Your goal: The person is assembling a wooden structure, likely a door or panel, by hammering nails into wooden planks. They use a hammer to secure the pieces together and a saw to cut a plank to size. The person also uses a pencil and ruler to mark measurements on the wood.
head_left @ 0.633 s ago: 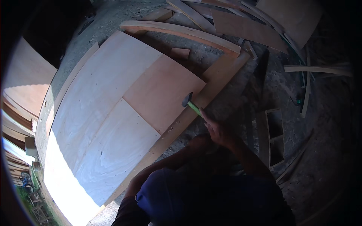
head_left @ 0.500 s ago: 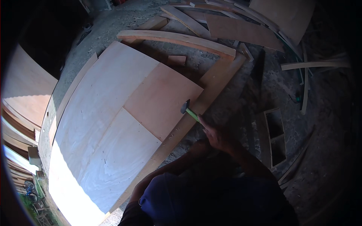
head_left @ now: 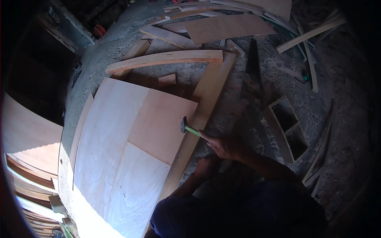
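The right hand (head_left: 224,146) was closed round the green handle of one hammer (head_left: 189,127), its head poised over the right edge of the reddish plywood panel (head_left: 162,125) where it lay on the frame board (head_left: 202,107); nailing seemed under way, and the next blow would need a square strike. The left hand (head_left: 206,166) rested near it, grip unclear; three plywood sheets lay on the frame.
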A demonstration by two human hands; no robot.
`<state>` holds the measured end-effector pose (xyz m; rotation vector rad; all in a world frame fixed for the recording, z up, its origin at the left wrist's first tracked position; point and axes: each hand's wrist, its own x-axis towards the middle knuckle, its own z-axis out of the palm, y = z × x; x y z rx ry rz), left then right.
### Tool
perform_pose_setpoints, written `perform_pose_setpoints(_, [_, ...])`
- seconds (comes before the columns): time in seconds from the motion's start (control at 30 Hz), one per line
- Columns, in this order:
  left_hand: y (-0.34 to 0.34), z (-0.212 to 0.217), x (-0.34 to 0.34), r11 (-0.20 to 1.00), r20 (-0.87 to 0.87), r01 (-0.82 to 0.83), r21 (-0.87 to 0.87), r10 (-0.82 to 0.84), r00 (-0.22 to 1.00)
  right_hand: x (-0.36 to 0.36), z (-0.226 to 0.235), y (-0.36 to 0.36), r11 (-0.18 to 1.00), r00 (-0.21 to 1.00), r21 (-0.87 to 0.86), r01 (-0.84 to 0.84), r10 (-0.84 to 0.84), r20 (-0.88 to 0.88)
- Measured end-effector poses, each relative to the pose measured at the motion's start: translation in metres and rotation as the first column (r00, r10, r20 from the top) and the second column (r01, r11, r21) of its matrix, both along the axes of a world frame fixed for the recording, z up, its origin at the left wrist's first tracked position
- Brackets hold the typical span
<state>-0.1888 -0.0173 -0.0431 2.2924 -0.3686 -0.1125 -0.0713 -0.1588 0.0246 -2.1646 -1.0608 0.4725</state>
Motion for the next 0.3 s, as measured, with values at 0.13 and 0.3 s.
perform_pose_setpoints(0.13, [0.012,0.012,0.011,0.893,-0.12,-0.332,-0.304,0.31,0.943,0.003,-0.018,-0.002,0.94,0.997,0.333,0.075,-0.073,-0.016])
perform_pose_setpoints(0.3, [0.035,0.024,0.027,0.591,-0.483,-0.578,-0.563,0.332,0.81,0.007,-0.01,-0.009,0.975,0.929,0.129,0.183,-0.128,-0.347])
